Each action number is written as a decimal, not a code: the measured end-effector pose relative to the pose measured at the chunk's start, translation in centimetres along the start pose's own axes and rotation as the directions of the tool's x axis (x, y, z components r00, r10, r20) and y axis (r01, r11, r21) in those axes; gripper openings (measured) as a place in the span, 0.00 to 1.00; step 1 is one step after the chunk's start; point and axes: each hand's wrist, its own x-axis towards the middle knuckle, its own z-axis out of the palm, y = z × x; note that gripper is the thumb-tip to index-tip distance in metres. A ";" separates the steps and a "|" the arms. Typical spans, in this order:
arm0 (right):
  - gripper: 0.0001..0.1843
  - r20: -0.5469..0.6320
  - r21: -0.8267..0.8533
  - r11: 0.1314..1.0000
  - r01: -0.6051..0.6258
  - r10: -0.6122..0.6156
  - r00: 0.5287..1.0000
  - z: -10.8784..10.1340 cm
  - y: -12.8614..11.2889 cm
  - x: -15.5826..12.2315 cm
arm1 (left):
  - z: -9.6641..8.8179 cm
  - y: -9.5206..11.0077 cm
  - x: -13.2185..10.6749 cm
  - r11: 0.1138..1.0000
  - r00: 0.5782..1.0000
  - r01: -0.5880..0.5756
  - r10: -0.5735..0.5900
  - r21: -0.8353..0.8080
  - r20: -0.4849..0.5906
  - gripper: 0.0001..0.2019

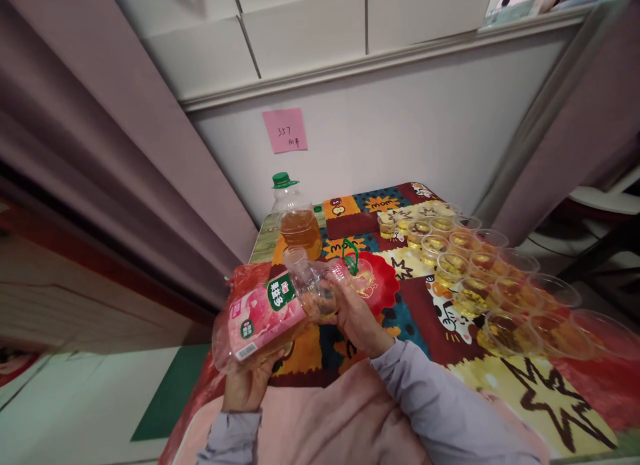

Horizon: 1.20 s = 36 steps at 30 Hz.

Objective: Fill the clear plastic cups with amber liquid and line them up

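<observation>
A large clear plastic drink bottle [260,315] with a pink and green label is tipped nearly on its side over the table, its neck end towards the right. My left hand [250,383] supports it from below near its base. My right hand [359,315] is closed around its neck end. Some liquid shows inside the bottle. Just past my right hand, a green plastic loop [351,257] stands above a red scalloped plate [387,285]. A clear cup shape [364,278] shows over the plate, partly hidden. Where the bottle's mouth ends is unclear.
A second clear jug [300,232] with a green cap, partly filled with amber liquid, stands behind. Several clear cups [453,268] of yellow liquid stand in rows on the right. A green cap [318,209] lies near the wall. Red plastic film [245,278] hangs at the left edge.
</observation>
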 end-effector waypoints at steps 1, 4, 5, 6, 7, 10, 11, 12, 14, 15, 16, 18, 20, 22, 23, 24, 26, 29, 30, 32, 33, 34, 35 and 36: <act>0.33 -0.011 -0.002 1.000 0.009 -0.009 1.000 0.0 0.0 0.0 | 0.0 0.0 0.0 1.000 1.000 -0.013 0.013 0.004 0.008 0.22; 0.32 -0.061 -0.012 0.999 0.038 -0.038 0.997 0.0 0.3 0.0 | 0.0 -0.1 0.0 0.999 0.999 -0.036 0.036 -0.001 0.037 0.23; 0.31 -0.081 -0.023 0.999 0.040 -0.042 0.996 -0.1 0.4 0.1 | 0.1 -0.1 0.0 0.999 0.998 -0.038 0.038 -0.004 0.047 0.24; 0.31 -0.098 -0.036 0.999 0.038 -0.041 0.994 -0.2 0.5 0.2 | 0.1 -0.1 0.0 0.999 0.998 -0.037 0.037 -0.007 0.056 0.25; 0.31 -0.109 -0.048 0.998 0.031 -0.036 0.993 -0.2 0.5 0.2 | 0.1 -0.1 0.0 0.999 0.997 -0.036 0.036 -0.010 0.062 0.27; 0.33 -0.112 -0.063 0.998 0.021 -0.028 0.993 -0.4 0.5 0.3 | -0.2 -0.2 -0.1 0.999 0.997 -0.035 0.036 -0.021 0.067 0.27; 0.34 -0.108 -0.063 0.998 0.021 -0.027 0.994 -0.4 0.4 0.3 | -0.3 -0.2 -0.1 0.999 0.997 -0.035 0.037 -0.027 0.070 0.26; 0.35 -0.104 -0.061 0.998 0.020 -0.027 0.994 -0.3 0.4 0.2 | -0.5 -0.2 0.0 0.999 0.996 -0.033 0.036 -0.035 0.079 0.25; 0.34 -0.100 -0.059 0.998 0.017 -0.023 0.995 -0.3 0.3 0.2 | -1.0 -0.2 0.1 0.998 0.992 -0.024 0.031 -0.057 0.120 0.25; 0.34 -0.099 -0.056 0.998 0.013 -0.019 0.995 -0.3 0.3 0.2 | -1.2 -0.2 0.2 0.997 0.988 -0.019 0.030 -0.070 0.151 0.25; 0.33 -0.098 -0.052 0.999 0.008 -0.013 0.995 -0.3 0.3 0.2 | -1.4 -0.1 0.3 0.996 0.982 -0.014 0.030 -0.084 0.188 0.26; 0.31 -0.102 -0.042 0.999 0.000 -0.004 0.995 -0.2 0.3 0.2 | -1.7 0.1 0.5 0.994 0.963 0.001 0.028 -0.107 0.267 0.27; 0.30 -0.117 -0.042 0.999 0.004 -0.009 0.993 -0.3 0.3 0.2 | -1.7 0.2 0.6 0.992 0.944 0.023 0.020 -0.126 0.328 0.28; 0.30 -0.127 -0.044 0.999 0.010 -0.015 0.992 -0.3 0.4 0.2 | -1.5 0.4 0.7 0.988 0.930 0.050 0.007 -0.143 0.368 0.28; 0.30 -0.123 -0.042 0.999 0.009 -0.014 0.992 -0.3 0.4 0.2 | -1.5 0.4 0.7 0.987 0.924 0.061 0.002 -0.152 0.383 0.28; 0.31 -0.114 -0.039 0.999 0.005 -0.009 0.993 -0.4 0.4 0.2 | -1.5 0.5 0.7 0.985 0.918 0.068 0.001 -0.160 0.396 0.27; 0.32 -0.099 -0.030 1.000 -0.002 -0.001 0.995 -0.4 0.5 0.2 | -1.6 0.5 0.8 0.982 0.909 0.073 0.006 -0.172 0.416 0.25; 0.31 -0.091 -0.029 1.000 0.001 -0.004 0.996 -0.3 0.4 0.2 | -2.3 0.5 0.9 0.979 0.923 0.067 0.011 -0.190 0.384 0.23; 0.30 -0.089 -0.029 1.000 0.003 -0.005 0.996 -0.3 0.4 0.2 | -2.6 0.6 1.0 0.979 0.935 0.068 0.004 -0.190 0.356 0.24; 0.29 -0.085 -0.028 1.000 0.000 -0.003 0.996 -0.3 0.3 0.2 | -3.0 0.7 1.0 0.981 0.954 0.075 -0.019 -0.179 0.298 0.27; 0.29 -0.085 -0.026 1.000 -0.001 -0.001 0.996 -0.3 0.3 0.2 | -3.1 0.8 1.0 0.982 0.961 0.073 -0.023 -0.173 0.276 0.28; 0.29 -0.089 -0.023 1.000 -0.003 0.001 0.996 -0.3 0.4 0.2 | -3.1 0.8 1.0 0.983 0.965 0.067 -0.019 -0.173 0.262 0.30; 0.29 -0.092 -0.020 1.000 -0.008 0.006 0.996 -0.4 0.4 0.3 | -3.0 0.8 0.9 0.982 0.967 0.059 -0.012 -0.178 0.254 0.31; 0.29 -0.096 -0.015 1.000 -0.011 0.009 0.995 -0.4 0.5 0.3 | -2.8 0.8 0.9 0.981 0.967 0.051 -0.001 -0.188 0.254 0.32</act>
